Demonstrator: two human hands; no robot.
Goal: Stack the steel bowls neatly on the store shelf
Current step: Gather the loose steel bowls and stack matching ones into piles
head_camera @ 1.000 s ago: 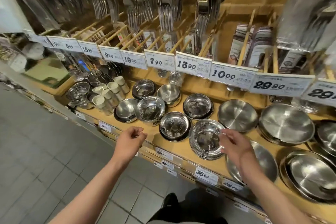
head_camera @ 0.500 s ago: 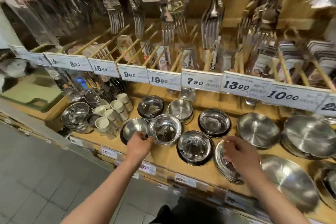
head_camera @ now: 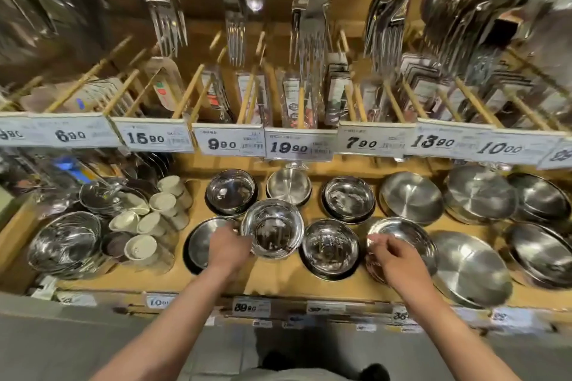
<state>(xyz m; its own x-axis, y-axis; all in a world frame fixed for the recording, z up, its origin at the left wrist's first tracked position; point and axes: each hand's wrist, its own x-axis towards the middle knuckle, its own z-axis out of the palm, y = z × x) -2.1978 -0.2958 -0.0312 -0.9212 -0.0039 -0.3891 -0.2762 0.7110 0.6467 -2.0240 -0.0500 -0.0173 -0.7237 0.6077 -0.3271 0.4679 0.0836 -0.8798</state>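
Several steel bowls stand in stacks on the wooden shelf (head_camera: 278,280). My left hand (head_camera: 229,249) grips the left rim of a shiny deep bowl (head_camera: 274,230), which sits raised and slightly tilted above the front row. Under that hand lies a shallow bowl (head_camera: 201,244). To the right stands another deep bowl (head_camera: 330,249). My right hand (head_camera: 397,260) hovers over a stack of shallow bowls (head_camera: 402,233), fingers curled at its near rim; whether it grips the rim is unclear. Three more bowls (head_camera: 230,190) stand in the back row.
Wide steel plates (head_camera: 470,269) fill the shelf's right side. White cups (head_camera: 154,219) and mesh strainers (head_camera: 66,241) crowd the left. Price tags (head_camera: 227,142) on a rail overhang the back bowls. Packaged forks (head_camera: 236,37) hang above. Grey floor tiles lie below.
The view has moved closer and leftward along the shelf. My left hand reached forward and took the deep bowl's rim. My right hand stayed at the shallow stack.
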